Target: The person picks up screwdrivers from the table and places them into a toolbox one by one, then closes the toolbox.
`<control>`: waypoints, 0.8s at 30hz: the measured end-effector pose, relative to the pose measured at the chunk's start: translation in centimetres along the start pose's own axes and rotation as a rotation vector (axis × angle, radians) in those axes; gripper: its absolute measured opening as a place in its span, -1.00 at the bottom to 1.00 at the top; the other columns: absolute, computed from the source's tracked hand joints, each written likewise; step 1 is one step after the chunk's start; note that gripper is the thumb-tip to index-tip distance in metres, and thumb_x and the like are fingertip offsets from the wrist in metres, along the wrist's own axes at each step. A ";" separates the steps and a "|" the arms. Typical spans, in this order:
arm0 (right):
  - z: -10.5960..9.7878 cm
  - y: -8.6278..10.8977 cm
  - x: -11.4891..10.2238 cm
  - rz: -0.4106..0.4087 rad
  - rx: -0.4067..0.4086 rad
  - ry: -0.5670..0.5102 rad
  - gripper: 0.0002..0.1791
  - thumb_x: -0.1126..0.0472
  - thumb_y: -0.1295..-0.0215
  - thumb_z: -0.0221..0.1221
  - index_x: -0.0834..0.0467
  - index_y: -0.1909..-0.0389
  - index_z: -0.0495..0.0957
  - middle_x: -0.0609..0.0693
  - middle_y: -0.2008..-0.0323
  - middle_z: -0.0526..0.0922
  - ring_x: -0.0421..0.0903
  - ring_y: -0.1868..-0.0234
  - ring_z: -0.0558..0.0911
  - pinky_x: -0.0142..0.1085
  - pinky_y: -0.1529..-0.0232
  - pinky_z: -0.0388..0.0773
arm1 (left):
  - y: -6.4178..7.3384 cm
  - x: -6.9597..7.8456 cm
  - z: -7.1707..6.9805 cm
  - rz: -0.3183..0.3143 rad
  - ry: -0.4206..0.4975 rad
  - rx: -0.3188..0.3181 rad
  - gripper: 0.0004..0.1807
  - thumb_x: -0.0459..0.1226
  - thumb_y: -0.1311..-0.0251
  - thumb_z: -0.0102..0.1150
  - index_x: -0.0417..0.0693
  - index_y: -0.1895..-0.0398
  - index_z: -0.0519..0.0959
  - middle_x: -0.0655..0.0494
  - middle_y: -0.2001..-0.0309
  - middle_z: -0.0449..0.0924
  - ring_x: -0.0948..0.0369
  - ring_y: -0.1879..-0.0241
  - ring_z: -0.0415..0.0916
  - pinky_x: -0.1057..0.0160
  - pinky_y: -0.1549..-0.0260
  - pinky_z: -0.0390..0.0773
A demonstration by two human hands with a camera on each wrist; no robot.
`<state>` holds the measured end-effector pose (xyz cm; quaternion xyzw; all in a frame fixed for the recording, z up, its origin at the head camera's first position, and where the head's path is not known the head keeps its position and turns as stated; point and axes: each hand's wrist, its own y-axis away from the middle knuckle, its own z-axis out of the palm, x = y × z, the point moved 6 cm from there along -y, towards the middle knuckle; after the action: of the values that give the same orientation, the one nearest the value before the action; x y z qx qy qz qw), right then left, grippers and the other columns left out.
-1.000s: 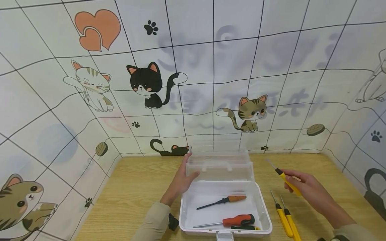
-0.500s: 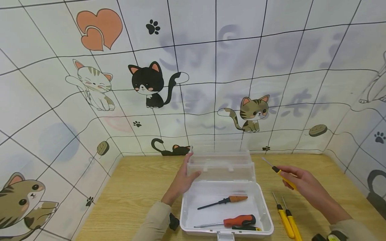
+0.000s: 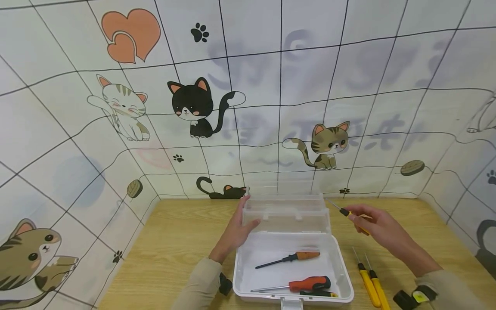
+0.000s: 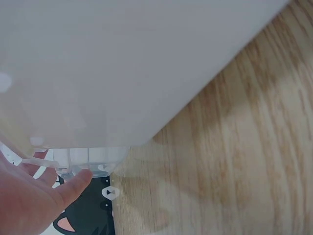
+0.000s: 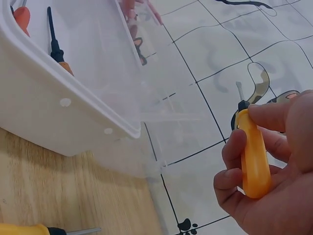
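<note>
My right hand holds a yellow-handled screwdriver with a black collar, its thin shaft pointing up and left beside the lid in the head view. A white toolbox stands with its clear lid raised. The left hand grips the lid's left edge, thumb on the near face and fingers behind. Inside the box lie an orange-handled screwdriver, a red-and-black screwdriver and a dark tool with a yellow end, partly hidden by the front wall.
Two more yellow-handled screwdrivers lie side by side on the wooden table, right of the box. A white latch hangs at the box front. Behind the table rises a wall covering printed with cats.
My right hand has moved left and slightly away with the yellow screwdriver, bringing its shaft near the lid's right edge. The left hand keeps its hold. The head view has turned slightly left.
</note>
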<state>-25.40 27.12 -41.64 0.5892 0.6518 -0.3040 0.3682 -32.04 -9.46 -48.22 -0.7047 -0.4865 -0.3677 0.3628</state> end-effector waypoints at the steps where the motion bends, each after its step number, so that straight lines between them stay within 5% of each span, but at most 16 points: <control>1: 0.0 -0.1 -0.1 -0.006 -0.004 -0.002 -0.47 -0.08 -0.50 0.03 0.17 -0.31 0.39 0.09 0.30 0.49 -0.13 0.38 0.51 -0.28 0.54 0.31 | 0.0 0.0 0.0 0.000 0.000 -0.001 -0.16 -0.06 -0.32 0.21 0.36 -0.55 -0.03 -0.01 -0.55 0.02 -0.09 -0.49 0.04 -0.33 -0.36 0.07; 12: 0.2 -1.0 -2.2 -0.162 -0.027 -0.013 -0.59 0.09 -0.48 0.10 0.22 -0.22 0.46 0.09 0.33 0.49 -0.10 0.41 0.55 -0.30 0.56 0.36 | 0.0 0.2 0.0 0.003 0.005 0.000 -0.17 -0.05 -0.32 0.21 0.43 -0.53 -0.03 0.00 -0.53 0.08 -0.05 -0.48 0.09 -0.29 -0.37 0.10; 24: 1.0 -2.3 -3.4 -0.182 -0.056 0.016 -0.60 0.09 -0.49 0.10 0.20 -0.22 0.47 0.10 0.27 0.49 -0.07 0.36 0.56 -0.32 0.52 0.40 | -0.2 -0.1 0.0 -0.005 0.004 -0.006 -0.16 -0.11 -0.33 0.21 0.33 -0.55 -0.03 0.01 -0.53 0.08 -0.06 -0.47 0.10 -0.29 -0.37 0.10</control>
<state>-27.46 24.21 -39.44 0.5194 0.7137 -0.3131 0.3505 -32.27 -9.39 -48.27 -0.7037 -0.4864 -0.3714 0.3609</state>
